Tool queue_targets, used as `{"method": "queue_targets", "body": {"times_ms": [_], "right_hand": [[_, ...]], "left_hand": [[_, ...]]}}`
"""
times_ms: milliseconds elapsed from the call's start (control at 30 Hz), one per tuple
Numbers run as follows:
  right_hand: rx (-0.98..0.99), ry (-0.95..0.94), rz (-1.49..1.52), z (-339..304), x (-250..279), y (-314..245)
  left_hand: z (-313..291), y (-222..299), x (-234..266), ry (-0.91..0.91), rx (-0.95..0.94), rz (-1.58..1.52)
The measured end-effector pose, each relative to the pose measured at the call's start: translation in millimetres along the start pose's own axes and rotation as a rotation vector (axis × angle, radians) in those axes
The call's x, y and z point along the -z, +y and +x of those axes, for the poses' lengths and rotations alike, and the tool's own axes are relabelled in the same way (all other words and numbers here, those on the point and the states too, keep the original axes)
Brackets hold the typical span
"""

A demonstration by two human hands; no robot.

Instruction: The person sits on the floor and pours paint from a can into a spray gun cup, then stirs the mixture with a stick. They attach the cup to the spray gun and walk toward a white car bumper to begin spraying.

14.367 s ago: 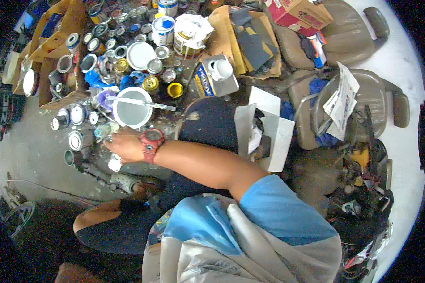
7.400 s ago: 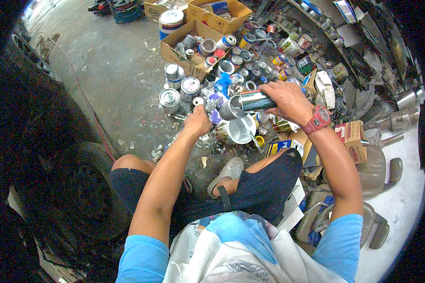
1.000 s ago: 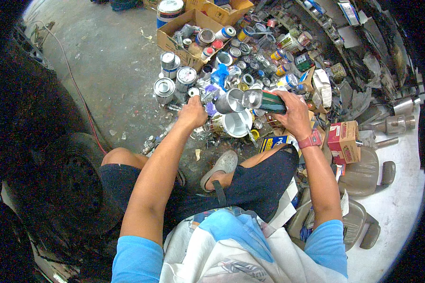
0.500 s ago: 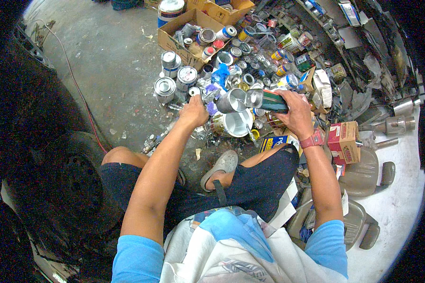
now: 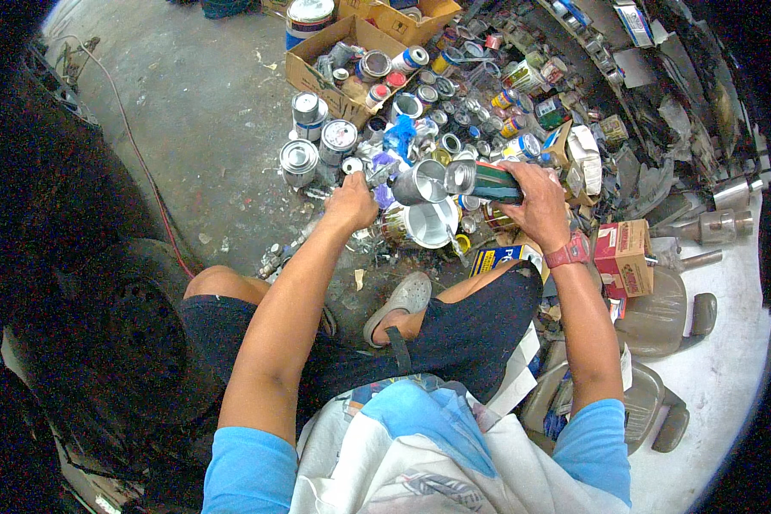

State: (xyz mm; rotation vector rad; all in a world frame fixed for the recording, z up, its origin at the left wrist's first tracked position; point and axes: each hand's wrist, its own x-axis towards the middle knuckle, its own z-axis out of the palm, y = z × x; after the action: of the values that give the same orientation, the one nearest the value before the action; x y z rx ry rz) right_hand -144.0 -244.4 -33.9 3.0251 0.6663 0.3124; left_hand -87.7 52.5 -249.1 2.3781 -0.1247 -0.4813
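Note:
My left hand (image 5: 351, 204) is closed at the left side of an open metal cup (image 5: 420, 183), gripping a metal part joined to it. The cup's mouth faces right. My right hand (image 5: 540, 206) wraps round a dark green tin (image 5: 493, 183) with a wide silvery neck. That tin lies tipped over to the left, its neck at the cup's rim. Whether liquid runs between them is too small to make out. Just below the cup stands an open can with a whitish inside (image 5: 434, 224). Purple cloth or film (image 5: 384, 195) lies beside the cup.
Closed paint cans (image 5: 300, 163) stand left of the pile. Behind them is a cardboard box (image 5: 313, 73) of cans. Many loose cans and jars (image 5: 463, 111) spread to the right. A red carton (image 5: 624, 259) sits by my right wrist. A red hose (image 5: 137, 154) crosses the floor.

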Motion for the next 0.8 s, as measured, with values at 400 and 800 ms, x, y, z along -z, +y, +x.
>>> {"method": "queue_targets", "body": {"times_ms": [400, 800], "right_hand": [[0.004, -0.013, -0.009, 2.0, 0.2, 1.9], [0.016, -0.015, -0.018, 3.1, 1.5, 1.7]], "left_hand": [[1.2, -1.3, -0.3, 0.009, -0.012, -0.004], [4.3, 0.4, 2.0, -0.061, 0.036, -0.026]]}}
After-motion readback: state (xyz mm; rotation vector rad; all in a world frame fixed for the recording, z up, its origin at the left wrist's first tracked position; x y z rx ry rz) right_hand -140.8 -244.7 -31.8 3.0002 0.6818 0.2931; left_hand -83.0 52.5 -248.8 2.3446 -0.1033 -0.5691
